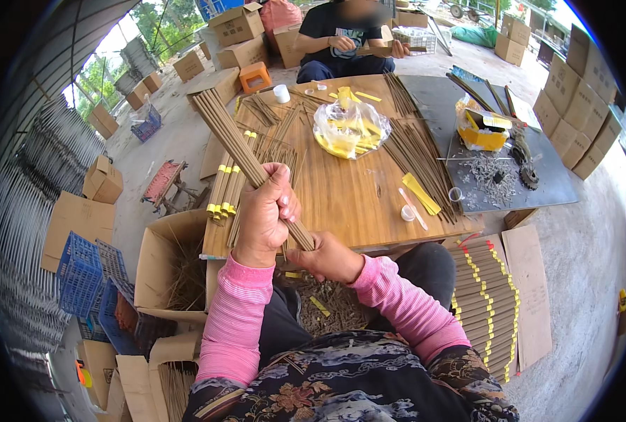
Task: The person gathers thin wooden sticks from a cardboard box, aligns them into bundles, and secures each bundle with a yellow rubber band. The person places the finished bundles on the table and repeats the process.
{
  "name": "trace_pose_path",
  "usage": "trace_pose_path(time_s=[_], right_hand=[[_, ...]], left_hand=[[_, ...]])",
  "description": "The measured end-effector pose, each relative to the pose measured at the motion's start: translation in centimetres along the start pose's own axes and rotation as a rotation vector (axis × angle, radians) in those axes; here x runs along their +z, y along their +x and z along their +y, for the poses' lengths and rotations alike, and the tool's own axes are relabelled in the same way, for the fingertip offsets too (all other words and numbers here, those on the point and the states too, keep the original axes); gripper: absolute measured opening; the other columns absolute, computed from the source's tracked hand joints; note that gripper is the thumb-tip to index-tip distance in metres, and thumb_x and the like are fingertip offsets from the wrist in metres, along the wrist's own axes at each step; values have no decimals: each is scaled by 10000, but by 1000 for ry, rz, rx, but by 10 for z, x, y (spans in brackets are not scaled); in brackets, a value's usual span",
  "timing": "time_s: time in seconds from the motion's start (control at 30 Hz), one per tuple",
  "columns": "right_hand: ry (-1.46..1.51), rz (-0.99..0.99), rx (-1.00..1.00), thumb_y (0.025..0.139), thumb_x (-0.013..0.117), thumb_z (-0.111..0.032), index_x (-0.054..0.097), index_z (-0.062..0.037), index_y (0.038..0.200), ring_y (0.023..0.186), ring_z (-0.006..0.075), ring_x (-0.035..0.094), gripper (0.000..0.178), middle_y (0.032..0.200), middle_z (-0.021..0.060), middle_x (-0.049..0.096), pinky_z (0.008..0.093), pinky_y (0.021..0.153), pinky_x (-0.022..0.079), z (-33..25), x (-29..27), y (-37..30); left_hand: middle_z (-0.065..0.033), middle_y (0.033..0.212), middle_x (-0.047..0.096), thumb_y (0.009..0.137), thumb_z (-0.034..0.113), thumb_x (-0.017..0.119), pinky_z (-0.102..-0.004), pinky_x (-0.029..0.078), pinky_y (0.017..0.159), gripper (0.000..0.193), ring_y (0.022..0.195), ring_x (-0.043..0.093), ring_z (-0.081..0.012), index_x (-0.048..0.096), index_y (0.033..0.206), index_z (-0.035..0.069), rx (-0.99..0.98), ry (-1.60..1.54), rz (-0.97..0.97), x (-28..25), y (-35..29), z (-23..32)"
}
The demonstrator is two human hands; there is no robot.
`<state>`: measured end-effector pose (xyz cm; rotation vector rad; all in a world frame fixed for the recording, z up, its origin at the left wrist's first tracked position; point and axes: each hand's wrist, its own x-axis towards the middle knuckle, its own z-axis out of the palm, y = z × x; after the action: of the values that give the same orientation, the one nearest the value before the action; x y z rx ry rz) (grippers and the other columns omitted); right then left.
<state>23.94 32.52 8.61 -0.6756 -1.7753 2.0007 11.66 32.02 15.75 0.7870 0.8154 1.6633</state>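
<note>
A slanting bundle of long brown incense sticks point(230, 137) is held over the table's near left edge. My left hand point(265, 214) wraps round its lower middle. Lower down, my right hand point(332, 259) closes about the bottom end, so that end is partly hidden. Banded bundles with yellow wrappers point(223, 186) lie on the table just left of my left hand. Loose sticks point(279, 151) are spread behind it. A clear plastic bag of yellow paper strips point(351, 130) rests at the table's middle.
The wooden table point(341, 204) also bears a small white cup point(407, 212) and a yellow wrapper stack point(421, 194). Wrapped bundles point(485, 302) lie in rows at my right. An open carton point(172, 260) stands left. Across the table sits another person point(344, 42) holding sticks.
</note>
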Motion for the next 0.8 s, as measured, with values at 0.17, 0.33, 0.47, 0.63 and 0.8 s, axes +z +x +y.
trace_pose_path(time_s=[0.17, 0.33, 0.47, 0.63, 0.8], right_hand=[[-32, 29, 25, 807, 598, -198, 511, -30, 734, 433, 65, 423, 202, 548, -17, 458, 237, 391, 358, -3, 5, -16], [-89, 90, -105, 810, 589, -169, 505, -4, 745, 563, 61, 391, 196, 591, -20, 437, 259, 490, 363, 9, 6, -14], [-94, 120, -223, 811, 596, -176, 509, -3, 754, 557, 66, 421, 202, 588, -18, 458, 256, 494, 381, 30, 10, -9], [-85, -144, -143, 796, 643, -267, 499, 16, 1019, 773, 148, 547, 388, 823, 74, 567, 294, 684, 454, 12, -1, -15], [136, 27, -506, 773, 677, -282, 313, 56, 1271, 1145, 241, 442, 704, 1188, 175, 475, 348, 976, 335, -20, -37, -24]], left_hand=[[31, 509, 399, 835, 172, 596, -221, 327, 365, 142, 382, 367, -65, 487, 803, 87, 27, -21, 15, 1, -4, 9], [26, 524, 410, 839, 175, 588, -214, 326, 369, 128, 393, 376, -63, 490, 822, 95, 43, -11, -7, 6, -13, 3], [18, 528, 421, 835, 169, 593, -208, 331, 368, 139, 398, 392, -62, 491, 829, 75, -16, 16, 8, 9, -27, -8], [24, 523, 411, 831, 145, 596, -195, 319, 351, 149, 383, 378, -47, 500, 852, 33, 18, 179, -10, 18, -33, 2], [31, 509, 397, 844, 136, 577, -191, 296, 345, 139, 366, 350, -46, 498, 851, 22, -90, 410, -102, 17, -47, 6]])
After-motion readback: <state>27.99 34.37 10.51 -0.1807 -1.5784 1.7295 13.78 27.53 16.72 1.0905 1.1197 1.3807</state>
